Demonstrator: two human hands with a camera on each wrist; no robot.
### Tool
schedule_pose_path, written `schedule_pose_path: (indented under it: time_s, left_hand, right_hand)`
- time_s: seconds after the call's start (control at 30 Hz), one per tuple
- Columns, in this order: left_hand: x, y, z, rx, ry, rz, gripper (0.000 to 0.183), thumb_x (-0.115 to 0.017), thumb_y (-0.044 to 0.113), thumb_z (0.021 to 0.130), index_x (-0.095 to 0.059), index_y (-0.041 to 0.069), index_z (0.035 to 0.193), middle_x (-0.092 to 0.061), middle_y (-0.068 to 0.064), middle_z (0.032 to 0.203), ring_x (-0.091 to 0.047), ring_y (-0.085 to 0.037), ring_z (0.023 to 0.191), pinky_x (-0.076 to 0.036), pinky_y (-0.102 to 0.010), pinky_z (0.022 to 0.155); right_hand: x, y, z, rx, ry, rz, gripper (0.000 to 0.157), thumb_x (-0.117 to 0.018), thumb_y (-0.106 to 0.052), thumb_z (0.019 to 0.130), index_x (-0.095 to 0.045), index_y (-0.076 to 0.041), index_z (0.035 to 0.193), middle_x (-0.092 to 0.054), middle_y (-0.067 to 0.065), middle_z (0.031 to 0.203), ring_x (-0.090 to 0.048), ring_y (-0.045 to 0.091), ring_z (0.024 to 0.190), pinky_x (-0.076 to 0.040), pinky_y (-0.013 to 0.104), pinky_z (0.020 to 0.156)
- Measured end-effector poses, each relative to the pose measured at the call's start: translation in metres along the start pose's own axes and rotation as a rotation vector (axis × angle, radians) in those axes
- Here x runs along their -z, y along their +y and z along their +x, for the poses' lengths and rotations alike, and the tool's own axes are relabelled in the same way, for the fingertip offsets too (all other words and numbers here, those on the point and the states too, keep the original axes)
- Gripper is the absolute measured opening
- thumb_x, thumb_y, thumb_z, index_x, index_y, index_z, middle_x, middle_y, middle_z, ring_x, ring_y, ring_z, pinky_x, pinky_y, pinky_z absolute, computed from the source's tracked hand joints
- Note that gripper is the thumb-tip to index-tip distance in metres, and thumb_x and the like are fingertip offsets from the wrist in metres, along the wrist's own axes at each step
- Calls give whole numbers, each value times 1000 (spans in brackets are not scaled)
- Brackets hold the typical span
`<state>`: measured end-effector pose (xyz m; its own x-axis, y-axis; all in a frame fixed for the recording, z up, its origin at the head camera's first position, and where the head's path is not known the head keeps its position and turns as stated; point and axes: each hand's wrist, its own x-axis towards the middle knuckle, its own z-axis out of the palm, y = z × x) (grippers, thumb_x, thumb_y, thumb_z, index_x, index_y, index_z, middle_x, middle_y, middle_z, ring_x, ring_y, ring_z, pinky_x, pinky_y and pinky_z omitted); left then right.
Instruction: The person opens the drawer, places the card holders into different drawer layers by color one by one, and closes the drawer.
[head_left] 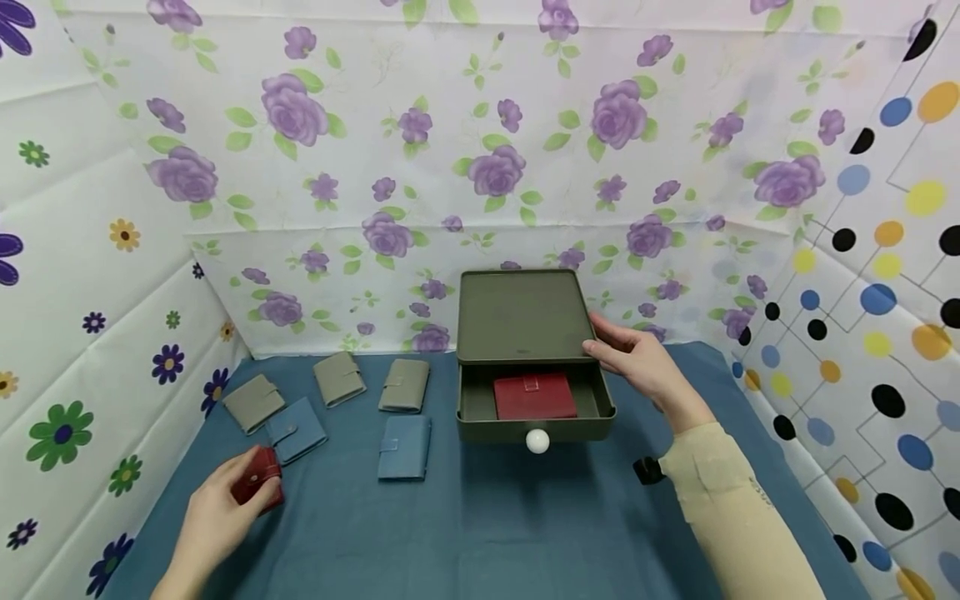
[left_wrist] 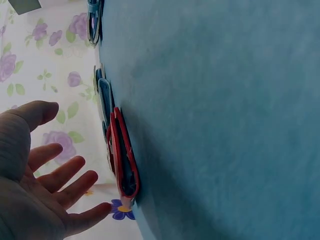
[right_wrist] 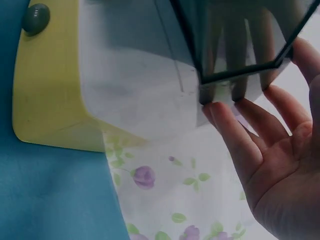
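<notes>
An olive rectangular drawer (head_left: 487, 432) is facing open blue tablecloth (head_left: 525, 533) toward six o'clock. At eight o'clock the left hand (head_left: 217, 504), fingers spread, is hovering beside a red strapped wallet (head_left: 264, 477); toward four, the right hand (head_left: 645, 360), fingers extended, is touching the right edge of the boxy olive case (head_left: 525, 321). Purple-flowered sheeting (head_left: 442, 75) is hanging at twelve.

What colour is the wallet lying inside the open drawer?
Red; the wallet shows best in the head view.
</notes>
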<state>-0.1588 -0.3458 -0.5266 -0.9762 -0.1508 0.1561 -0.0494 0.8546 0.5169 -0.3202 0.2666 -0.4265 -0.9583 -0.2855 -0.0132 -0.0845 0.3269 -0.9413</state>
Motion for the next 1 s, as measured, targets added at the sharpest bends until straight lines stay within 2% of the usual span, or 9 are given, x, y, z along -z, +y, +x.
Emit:
schedule_pose_path:
  time_s: [0.2,0.33,0.5,0.77,1.0]
  left_hand:
    - [10,-6,5,55,-101,42,81,-71,45,104,-45,-10,156,-50,-43,145,-58,-58,120,-52,-72,93]
    - [14,-8,8,87,-195,68,90,-72,48,102,-37,-13,158,-43,-46,148,-52,-62,125,-49,-74,96]
    - [15,-10,12,124,-268,82,98,-71,53,101,-32,-16,159,-38,-49,148,-47,-65,127,-46,-77,99]
    - [19,-13,13,249,-381,123,116,-68,66,97,-22,-21,158,-27,-56,146,-38,-73,128,-46,-78,97]
    - [21,-16,9,277,-458,142,126,-69,67,95,-13,-30,152,-31,-59,136,-44,-72,118,-50,-75,93]
  right_hand:
    - [3,-5,1,-20,-33,-7,76,-74,-51,101,-40,-32,166,-31,1,173,-47,28,150,-50,36,110]
    - [4,-7,1,-31,-46,0,76,-74,-50,101,-40,-31,166,-30,0,174,-47,29,150,-49,37,110]
    - [6,-9,1,-48,-43,-10,78,-74,-51,100,-38,-30,167,-29,0,174,-46,30,150,-49,39,111]
    - [5,-10,1,-57,-36,-5,79,-74,-51,100,-37,-32,167,-28,1,175,-46,29,151,-49,37,110]
    - [2,-8,-2,-60,-23,14,77,-73,-53,100,-38,-36,166,-29,3,174,-45,29,151,-48,39,112]
